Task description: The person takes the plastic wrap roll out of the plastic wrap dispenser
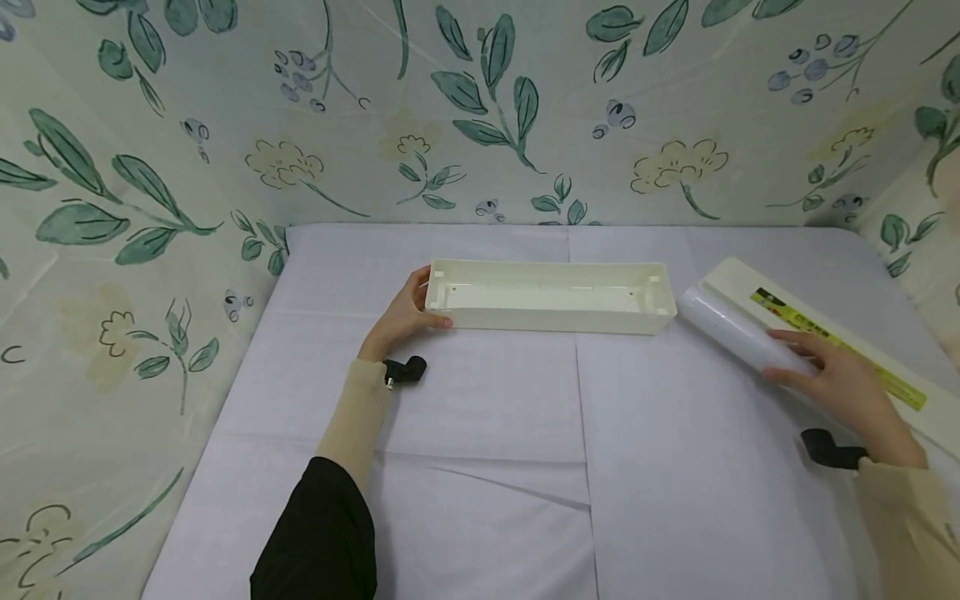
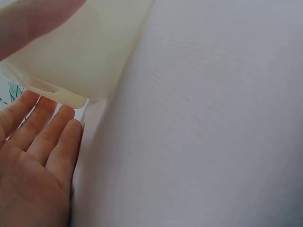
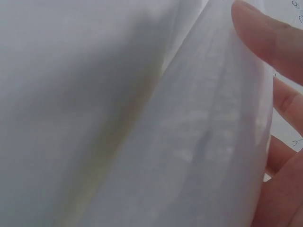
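A long cream plastic box (image 1: pixel 551 320) sits open-topped near the back of the table, its inside facing up with nothing visible in it. My left hand (image 1: pixel 401 317) holds its left end, thumb on the front wall and fingers at the end; the left wrist view shows the fingertips touching the box's edge (image 2: pixel 71 98). To the right, a roll of clear plastic wrap (image 1: pixel 731 329) slants across the table, and my right hand (image 1: pixel 843 383) grips it with thumb and fingers on opposite sides. In the right wrist view the shiny roll (image 3: pixel 208 123) fills the middle.
Behind the roll lies a long cream lid (image 1: pixel 738 279) with a yellow printed label (image 1: pixel 795 315), running out at the right edge. A white cloth (image 1: pixel 480 517) with fold lines covers the table. Leaf-patterned fabric (image 1: pixel 525 192) hangs at the back and sides.
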`<action>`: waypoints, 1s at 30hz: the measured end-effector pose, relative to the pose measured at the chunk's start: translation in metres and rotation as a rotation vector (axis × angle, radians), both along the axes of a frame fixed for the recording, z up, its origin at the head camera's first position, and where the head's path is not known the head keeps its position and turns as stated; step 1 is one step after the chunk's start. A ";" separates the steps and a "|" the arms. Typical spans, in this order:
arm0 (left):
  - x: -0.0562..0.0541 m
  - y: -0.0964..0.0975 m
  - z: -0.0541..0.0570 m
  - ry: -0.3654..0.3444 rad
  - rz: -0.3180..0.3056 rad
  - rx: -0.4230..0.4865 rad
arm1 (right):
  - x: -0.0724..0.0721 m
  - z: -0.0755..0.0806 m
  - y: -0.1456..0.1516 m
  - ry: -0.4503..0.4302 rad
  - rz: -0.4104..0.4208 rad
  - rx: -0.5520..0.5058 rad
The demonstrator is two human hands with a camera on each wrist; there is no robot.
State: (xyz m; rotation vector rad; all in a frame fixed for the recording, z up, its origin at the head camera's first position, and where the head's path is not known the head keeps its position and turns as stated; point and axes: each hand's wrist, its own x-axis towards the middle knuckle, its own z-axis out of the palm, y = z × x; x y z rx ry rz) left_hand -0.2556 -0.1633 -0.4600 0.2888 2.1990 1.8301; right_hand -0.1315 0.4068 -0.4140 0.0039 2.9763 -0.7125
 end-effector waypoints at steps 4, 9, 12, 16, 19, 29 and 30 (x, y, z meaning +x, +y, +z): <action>0.001 0.000 0.001 0.000 0.002 0.000 | 0.001 -0.003 -0.001 0.011 0.007 0.003; 0.001 0.000 0.001 -0.001 -0.001 -0.002 | 0.002 -0.005 -0.003 0.015 -0.003 0.021; 0.001 0.000 0.000 -0.003 -0.001 0.005 | 0.003 -0.006 -0.003 0.011 -0.008 0.024; 0.001 0.000 0.000 -0.004 0.000 0.005 | 0.004 -0.007 -0.004 0.029 0.002 0.038; 0.001 0.000 0.000 -0.003 -0.004 0.004 | 0.005 -0.008 -0.005 0.043 0.005 0.054; 0.004 0.001 0.008 -0.017 -0.016 0.017 | 0.005 -0.007 -0.008 0.022 -0.013 0.075; 0.006 0.001 0.012 -0.021 -0.020 0.019 | 0.005 -0.007 -0.008 0.019 -0.014 0.072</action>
